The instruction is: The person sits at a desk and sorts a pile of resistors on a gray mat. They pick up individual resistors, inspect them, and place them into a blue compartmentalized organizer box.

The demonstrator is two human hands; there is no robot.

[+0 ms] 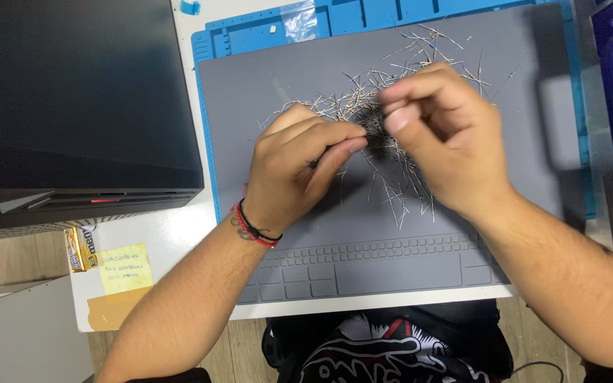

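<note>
While both hands are working over tangled pile of resistors (384, 120) at centre of grey silicone mat (250, 92), left hand (299, 167) is pinching thin lead; right hand (438, 128) is curling closed, blurred, contents unclear. Risk: hooked leads dragging neighbours, scattering off far edge.

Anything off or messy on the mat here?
Yes: the wire-leaded components lie in a loose tangled heap on the grey mat, with strays scattered toward its top right. The left hand and right hand both pinch into the heap. No visible damage.
</note>
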